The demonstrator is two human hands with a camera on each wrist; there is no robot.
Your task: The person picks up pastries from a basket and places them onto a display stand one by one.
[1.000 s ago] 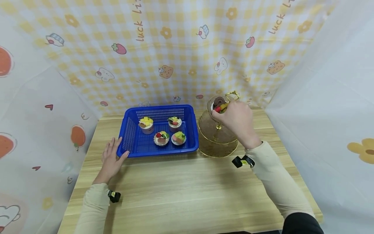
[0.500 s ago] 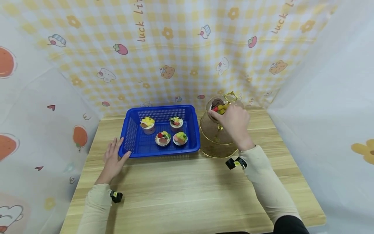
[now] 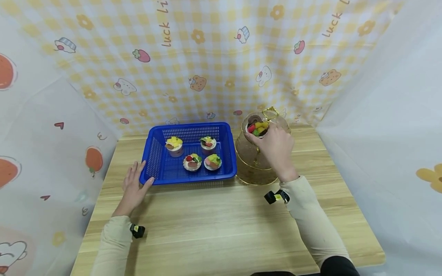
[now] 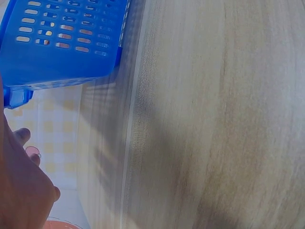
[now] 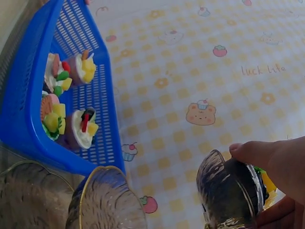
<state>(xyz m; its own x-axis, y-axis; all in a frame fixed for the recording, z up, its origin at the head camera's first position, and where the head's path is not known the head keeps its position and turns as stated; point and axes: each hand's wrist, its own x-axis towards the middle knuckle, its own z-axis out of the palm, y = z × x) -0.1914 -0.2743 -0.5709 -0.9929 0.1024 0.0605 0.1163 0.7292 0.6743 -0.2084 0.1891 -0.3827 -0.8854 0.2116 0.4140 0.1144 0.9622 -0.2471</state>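
At the tiered glass stand (image 3: 255,174) on the right, my right hand (image 3: 277,147) holds a toy dessert cup (image 3: 257,126) with red, yellow and green fruit and a brown swirl, at the top tier. In the right wrist view, the thumb of my right hand (image 5: 279,164) is at the cup's rim, behind the top glass dish (image 5: 224,191); the other fingers are partly hidden. My left hand (image 3: 132,189) rests with spread fingers at the front left corner of the blue basket (image 3: 188,181), its thumb on the rim. Several fruit-topped toy desserts (image 3: 192,163) stand in the basket.
The basket and stand sit side by side on a wooden table (image 3: 214,226). A yellow checked cloth (image 3: 207,61) hangs behind them, with white cloth at both sides. The stand has a gold handle (image 3: 270,113) at its top.
My right hand and forearm have shifted slightly left, and more of the fruit topping shows beside the thumb. My left hand stays on the basket corner.
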